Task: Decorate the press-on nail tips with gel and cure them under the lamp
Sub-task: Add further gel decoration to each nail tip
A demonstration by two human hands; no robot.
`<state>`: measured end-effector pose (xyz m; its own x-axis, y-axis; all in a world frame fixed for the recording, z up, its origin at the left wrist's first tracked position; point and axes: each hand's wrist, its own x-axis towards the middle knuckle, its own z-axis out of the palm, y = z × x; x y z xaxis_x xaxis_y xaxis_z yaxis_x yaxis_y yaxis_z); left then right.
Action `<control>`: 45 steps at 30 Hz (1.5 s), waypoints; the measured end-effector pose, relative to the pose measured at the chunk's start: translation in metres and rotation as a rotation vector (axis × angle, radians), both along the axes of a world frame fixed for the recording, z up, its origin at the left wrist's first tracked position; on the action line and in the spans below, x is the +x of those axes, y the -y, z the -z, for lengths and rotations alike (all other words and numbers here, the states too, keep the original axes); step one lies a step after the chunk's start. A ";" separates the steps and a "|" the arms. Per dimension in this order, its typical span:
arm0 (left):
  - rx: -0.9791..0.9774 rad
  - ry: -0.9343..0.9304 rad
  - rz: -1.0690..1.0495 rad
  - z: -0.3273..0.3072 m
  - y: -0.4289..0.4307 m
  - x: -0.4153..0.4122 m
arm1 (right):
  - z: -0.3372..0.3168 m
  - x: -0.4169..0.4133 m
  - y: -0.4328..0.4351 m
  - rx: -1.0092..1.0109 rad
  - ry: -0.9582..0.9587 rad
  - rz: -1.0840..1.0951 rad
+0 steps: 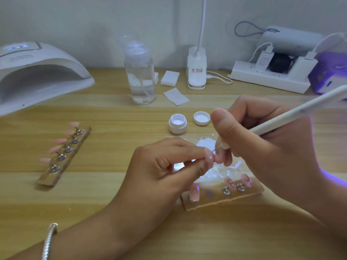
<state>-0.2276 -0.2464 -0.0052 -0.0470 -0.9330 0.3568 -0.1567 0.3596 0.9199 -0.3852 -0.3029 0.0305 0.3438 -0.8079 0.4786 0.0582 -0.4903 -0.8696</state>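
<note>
Left hand (165, 166): thumb and fingertips pinch a pink nail tip (209, 157).
Right hand (262, 147): curled round a white dotting pen (281, 119), fine point touching that tip.
Under hands: gel-smeared palette (206, 142), partly hidden.
Near: holder strip (216, 200); open gel pot (177, 123), lid (201, 118).
Far left of counter (112, 147): second strip (63, 158), curing lamp (37, 72).

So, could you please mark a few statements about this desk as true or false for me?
1. The left hand pinches a nail tip. True.
2. The right hand holds tweezers. False: it grips a white dotting pen.
3. The gel jar is capped. False: it stands open, its lid beside it.
4. The holder strip at the left carries five pink tips. True.
</note>
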 end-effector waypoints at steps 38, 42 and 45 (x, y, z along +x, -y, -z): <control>-0.042 0.141 -0.033 0.001 0.002 0.001 | 0.003 0.001 0.001 -0.015 -0.053 -0.012; -0.030 0.107 -0.030 0.001 0.002 0.001 | 0.002 0.000 0.003 -0.019 -0.041 -0.008; -0.022 0.090 -0.041 0.000 0.001 0.000 | 0.002 -0.002 0.009 -0.004 0.042 -0.021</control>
